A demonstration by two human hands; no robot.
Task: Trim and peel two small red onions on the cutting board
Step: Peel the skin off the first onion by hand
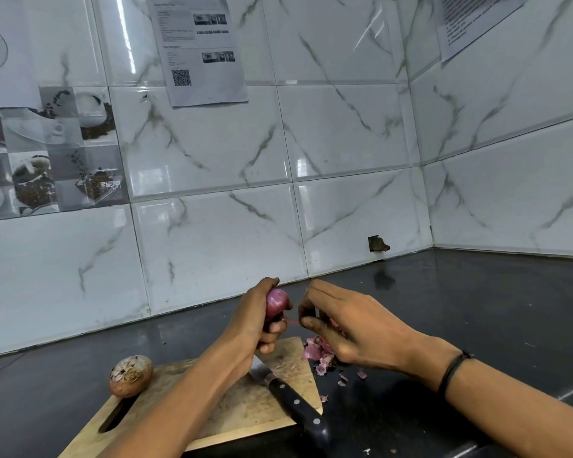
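the left hand (255, 325) holds a red onion (277, 302) above the far edge of the cutting board (239, 411), its grip curled round the glossy, finely striped purple bulb. the right hand (354, 328) is just beside it, grip pinching a thin pink strip of skin (291, 321) that runs to the onion's underside. the second onion (131, 375), papery brown with dry roots, lies on the board's left corner. a black-handled knife (295, 404) lies on the board, and pink peelings (318, 353) are heaped at its right corner on the dark surface (477, 309).
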